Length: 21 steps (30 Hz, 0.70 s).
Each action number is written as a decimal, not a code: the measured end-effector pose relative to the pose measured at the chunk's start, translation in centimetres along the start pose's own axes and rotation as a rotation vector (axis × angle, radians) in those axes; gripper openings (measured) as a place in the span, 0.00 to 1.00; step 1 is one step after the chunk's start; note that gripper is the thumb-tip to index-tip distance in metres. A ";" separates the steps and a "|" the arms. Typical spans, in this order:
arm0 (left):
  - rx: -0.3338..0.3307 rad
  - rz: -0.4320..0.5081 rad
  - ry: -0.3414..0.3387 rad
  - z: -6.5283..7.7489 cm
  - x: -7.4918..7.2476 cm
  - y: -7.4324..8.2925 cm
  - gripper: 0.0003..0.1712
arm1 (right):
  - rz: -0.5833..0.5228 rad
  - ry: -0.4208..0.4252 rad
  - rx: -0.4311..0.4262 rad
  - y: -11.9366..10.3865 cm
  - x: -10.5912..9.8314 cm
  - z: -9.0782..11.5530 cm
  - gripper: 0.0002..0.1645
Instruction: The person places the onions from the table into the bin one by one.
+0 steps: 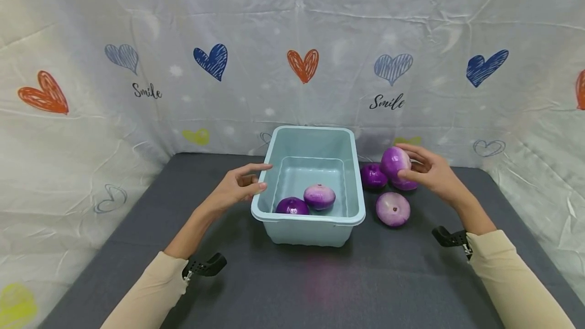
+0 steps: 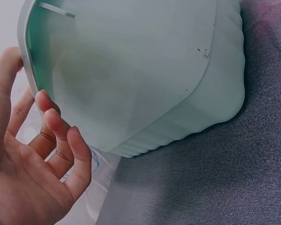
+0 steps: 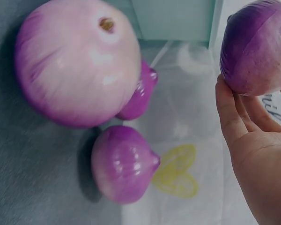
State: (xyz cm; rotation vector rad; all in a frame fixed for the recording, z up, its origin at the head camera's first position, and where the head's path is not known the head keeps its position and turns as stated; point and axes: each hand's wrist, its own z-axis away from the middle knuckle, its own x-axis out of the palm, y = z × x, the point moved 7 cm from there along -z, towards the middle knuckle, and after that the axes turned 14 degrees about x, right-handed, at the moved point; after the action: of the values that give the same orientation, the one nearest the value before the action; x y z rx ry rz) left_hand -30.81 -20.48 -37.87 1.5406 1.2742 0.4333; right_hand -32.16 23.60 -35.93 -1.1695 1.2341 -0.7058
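Note:
My right hand (image 1: 427, 169) grips a purple onion (image 1: 395, 162) between thumb and fingers, held up over the onions on the table; the right wrist view shows this held onion (image 3: 257, 47) at upper right. Below and around it lie a pale onion (image 1: 393, 209), a dark purple onion (image 1: 374, 175) and another onion (image 1: 404, 184), partly hidden. At the left rim of a light blue plastic basin (image 1: 299, 231), my left hand (image 1: 237, 184) has its thumb and forefinger extended at the edge, other fingers loosely bent. Inside the basin are two onions, one dark (image 1: 292, 206), one paler (image 1: 320, 197).
The basin stands on a dark grey cloth-covered table (image 1: 274, 288), with the onions along its right side. Close behind the table hangs a pale curtain (image 1: 256, 4) printed with hearts and "Smile". Black straps (image 1: 207, 265) circle both wrists.

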 end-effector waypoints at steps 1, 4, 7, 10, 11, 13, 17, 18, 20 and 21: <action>0.000 -0.002 0.001 0.0 0.0 0.0 0.29 | -0.008 -0.006 -0.008 -0.2 0.1 -0.2 0.35; -0.002 -0.006 0.002 -0.1 -0.1 -0.1 0.29 | -0.020 -0.021 -0.034 -0.9 0.6 -0.6 0.36; -0.003 -0.001 0.004 -0.1 -0.1 -0.1 0.29 | -0.018 -0.026 -0.041 -1.5 0.9 -1.0 0.36; -0.004 0.002 0.004 0.0 0.0 0.0 0.29 | -0.001 -0.029 -0.044 -2.1 1.4 -1.5 0.37; -0.006 0.001 0.004 0.0 0.0 0.0 0.29 | 0.001 -0.032 -0.045 -2.3 1.5 -1.7 0.37; -0.008 -0.001 0.003 0.0 0.0 0.0 0.29 | 0.003 -0.044 -0.056 -2.9 1.9 -2.0 0.37; -0.010 -0.005 0.005 0.1 0.0 -0.1 0.29 | -0.008 -0.071 -0.070 -4.0 2.7 -2.7 0.38; -0.010 -0.005 0.006 0.1 0.0 -0.1 0.29 | -0.006 -0.076 -0.079 -4.2 3.0 -2.9 0.38; -0.012 -0.006 0.007 0.1 0.0 0.0 0.29 | -0.015 -0.087 -0.094 -4.7 3.5 -3.2 0.38; -0.014 -0.008 0.008 0.1 0.0 0.0 0.29 | -0.023 -0.094 -0.102 -4.9 3.7 -3.4 0.38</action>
State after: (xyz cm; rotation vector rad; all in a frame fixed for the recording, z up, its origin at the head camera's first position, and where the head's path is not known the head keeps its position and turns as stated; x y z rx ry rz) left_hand -30.75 -20.55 -37.92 1.5229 1.2802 0.4433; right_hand -33.63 17.75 -32.32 -1.2883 1.1910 -0.6037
